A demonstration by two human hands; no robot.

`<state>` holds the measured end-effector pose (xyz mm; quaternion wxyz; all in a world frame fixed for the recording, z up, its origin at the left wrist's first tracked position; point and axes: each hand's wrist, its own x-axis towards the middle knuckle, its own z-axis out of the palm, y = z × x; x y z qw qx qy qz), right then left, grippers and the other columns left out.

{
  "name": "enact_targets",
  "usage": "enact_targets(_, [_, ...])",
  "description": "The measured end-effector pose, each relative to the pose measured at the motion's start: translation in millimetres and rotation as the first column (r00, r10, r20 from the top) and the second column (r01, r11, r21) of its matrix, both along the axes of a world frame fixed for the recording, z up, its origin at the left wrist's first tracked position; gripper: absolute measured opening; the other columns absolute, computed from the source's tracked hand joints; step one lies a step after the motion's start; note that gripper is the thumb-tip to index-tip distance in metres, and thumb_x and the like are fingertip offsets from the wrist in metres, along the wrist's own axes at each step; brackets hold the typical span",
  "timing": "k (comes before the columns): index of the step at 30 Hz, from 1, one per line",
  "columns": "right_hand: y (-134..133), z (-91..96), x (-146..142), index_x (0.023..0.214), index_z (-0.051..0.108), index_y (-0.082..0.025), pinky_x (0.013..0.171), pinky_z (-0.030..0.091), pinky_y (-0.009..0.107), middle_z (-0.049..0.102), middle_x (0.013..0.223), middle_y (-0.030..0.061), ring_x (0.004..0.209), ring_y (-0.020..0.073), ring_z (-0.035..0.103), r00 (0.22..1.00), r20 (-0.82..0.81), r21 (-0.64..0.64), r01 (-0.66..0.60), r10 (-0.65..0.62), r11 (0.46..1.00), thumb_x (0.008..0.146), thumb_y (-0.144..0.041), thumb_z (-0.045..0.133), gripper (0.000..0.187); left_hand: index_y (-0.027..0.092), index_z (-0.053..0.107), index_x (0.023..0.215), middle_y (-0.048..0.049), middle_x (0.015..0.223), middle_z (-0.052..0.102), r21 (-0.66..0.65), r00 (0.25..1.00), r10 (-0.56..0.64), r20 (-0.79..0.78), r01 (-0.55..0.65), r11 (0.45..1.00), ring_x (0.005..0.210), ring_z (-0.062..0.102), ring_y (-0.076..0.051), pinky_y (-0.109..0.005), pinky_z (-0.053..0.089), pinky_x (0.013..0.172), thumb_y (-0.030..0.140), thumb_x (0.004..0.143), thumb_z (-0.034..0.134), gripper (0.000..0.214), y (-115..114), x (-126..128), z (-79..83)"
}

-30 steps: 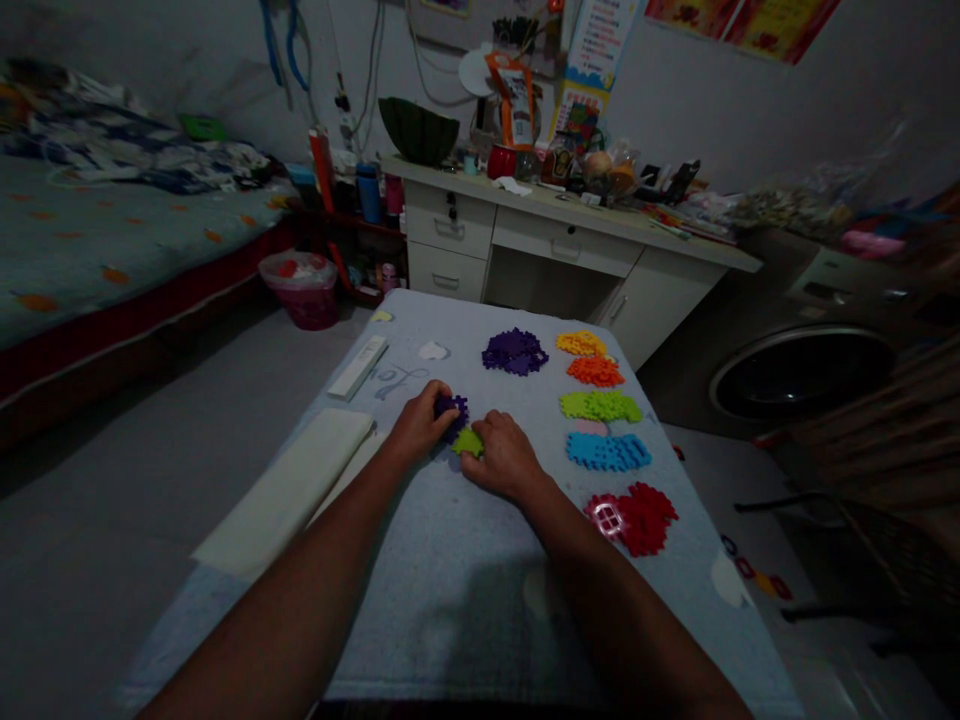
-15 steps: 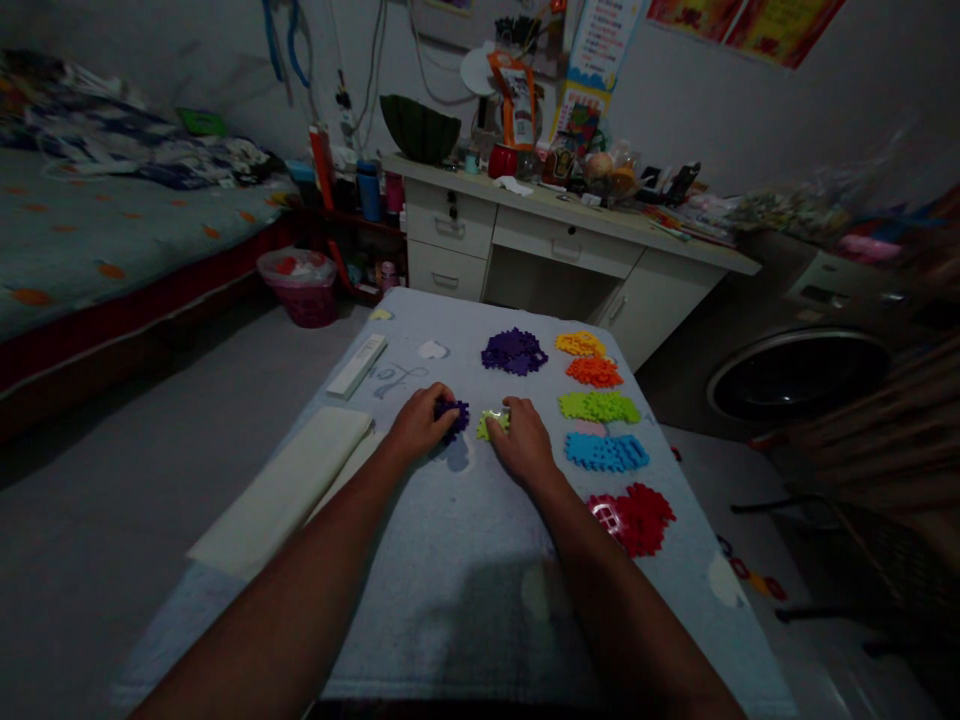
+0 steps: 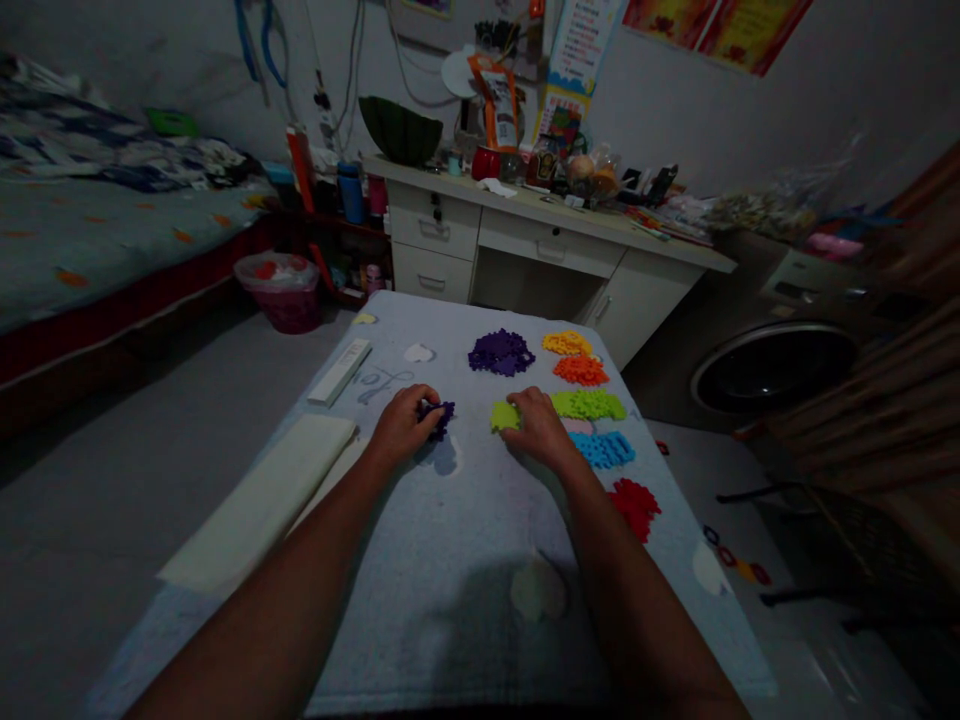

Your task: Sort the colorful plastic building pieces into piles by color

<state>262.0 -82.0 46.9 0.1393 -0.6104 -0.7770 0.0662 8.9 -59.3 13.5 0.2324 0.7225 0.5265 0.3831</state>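
Between the thumb and fingers of my left hand (image 3: 401, 425) is a dark purple interlocking toy piece (image 3: 442, 415) with notched edges. My right hand (image 3: 538, 425) pinches a flat lime green interlocking piece (image 3: 505, 416) by its right side. A gap of tablecloth separates the two pieces. Just right of my right hand lies a pile of green pieces (image 3: 596, 404). Blue pieces (image 3: 604, 450) are below it, and red pieces (image 3: 636, 506) lie beside my right forearm, which hides part of them. Beyond my hands sits a purple pile (image 3: 501, 352).
Yellow pieces (image 3: 568, 342) and orange pieces (image 3: 581, 370) lie at the table's far right. On the left are a white box (image 3: 340, 371) and a folded cream cloth (image 3: 262, 500). A cluttered desk (image 3: 555, 235) stands behind, with a washing machine (image 3: 675, 370) to its right.
My right hand has moved right, away from my left hand, with the green piece, which has turned and lost its glare. The whole view has shifted slightly. My left hand still grips the purple piece.
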Motion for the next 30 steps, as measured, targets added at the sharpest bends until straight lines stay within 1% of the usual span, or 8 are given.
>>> enact_targets(7, [16,31.2,96,0.128,0.059,-0.016,0.101,0.037,0.039,0.055,0.126,0.0156,0.118,0.0283,0.050,0.962,0.154,-0.033,0.232,-0.224,0.972,0.077,-0.019,0.072,0.053,0.023,0.060,0.087,-0.0026,0.084,0.059,0.034,0.999,-0.015,0.035,0.014,0.999,0.079,0.057,-0.020,-0.034,0.045,0.075,0.024,0.079,0.060,0.008,1,0,-1.4])
enact_targets(9, [19,34.3,114,0.130,0.059,-0.016,0.101,0.037,0.039,0.054,0.129,0.0159,0.120,0.0285,0.050,0.946,0.193,-0.054,0.277,-0.262,0.959,0.078,-0.019,0.071,0.053,0.022,0.060,0.087,-0.0032,0.086,0.059,0.051,0.999,-0.025,0.039,0.023,0.998,0.081,0.057,-0.020,-0.035,0.045,0.076,0.020,0.077,0.058,0.010,3,-1,-2.7])
enact_targets(12, [22,34.5,126,0.131,0.058,-0.018,0.101,0.038,0.038,0.054,0.133,0.0153,0.121,0.0275,0.051,0.928,0.233,-0.068,0.314,-0.291,0.947,0.080,-0.021,0.069,0.052,0.022,0.059,0.085,-0.0038,0.087,0.059,0.087,0.999,-0.033,0.034,0.030,0.996,0.084,0.057,-0.022,-0.036,0.045,0.079,0.018,0.075,0.055,0.011,5,-2,-5.4])
enact_targets(20, [20,29.4,110,0.133,0.058,-0.022,0.097,0.039,0.041,0.054,0.134,0.0138,0.120,0.0307,0.050,0.887,0.318,-0.089,0.380,-0.335,0.921,0.080,-0.017,0.066,0.053,0.022,0.056,0.082,-0.0050,0.091,0.060,0.123,0.999,-0.046,0.010,0.044,0.991,0.093,0.057,-0.024,-0.039,0.044,0.086,0.013,0.072,0.052,0.014,7,-5,-10.3])
enact_targets(24, [17,32.0,93,0.131,0.059,-0.020,0.098,0.038,0.047,0.051,0.138,0.0155,0.123,0.0355,0.046,0.905,0.236,-0.021,0.368,-0.353,0.930,0.080,-0.018,0.065,0.051,0.022,0.056,0.082,-0.0056,0.093,0.061,0.133,0.998,-0.052,0.023,0.049,0.990,0.095,0.058,-0.025,-0.041,0.045,0.087,0.012,0.072,0.051,0.016,6,-4,-9.8])
enact_targets(26, [15,32.3,75,0.129,0.060,-0.019,0.100,0.037,0.048,0.052,0.137,0.0153,0.124,0.0344,0.046,0.946,0.135,0.019,0.294,-0.294,0.956,0.081,-0.019,0.065,0.049,0.022,0.056,0.083,-0.0060,0.095,0.061,0.131,0.998,-0.057,0.032,0.053,0.990,0.098,0.058,-0.025,-0.041,0.045,0.089,0.011,0.071,0.050,0.018,6,-3,-8.2])
enact_targets(27, [15,31.6,63,0.128,0.060,-0.019,0.102,0.037,0.048,0.054,0.135,0.0147,0.124,0.0326,0.047,0.970,0.076,0.025,0.228,-0.229,0.973,0.082,-0.020,0.064,0.046,0.022,0.056,0.082,-0.0061,0.096,0.062,0.128,0.998,-0.059,0.037,0.054,0.990,0.099,0.058,-0.025,-0.041,0.045,0.090,0.010,0.070,0.049,0.019,5,-3,-7.2])
enact_targets(30, [14,24.2,18,0.123,0.061,-0.020,0.105,0.037,0.043,0.060,0.127,0.0108,0.121,0.0257,0.052,0.992,-0.117,-0.011,-0.046,0.045,0.999,0.085,-0.023,0.063,0.038,0.022,0.055,0.080,-0.0059,0.097,0.061,0.126,0.996,-0.062,0.060,0.054,0.990,0.101,0.059,-0.024,-0.041,0.045,0.091,0.008,0.066,0.048,0.022,3,-2,-4.2])
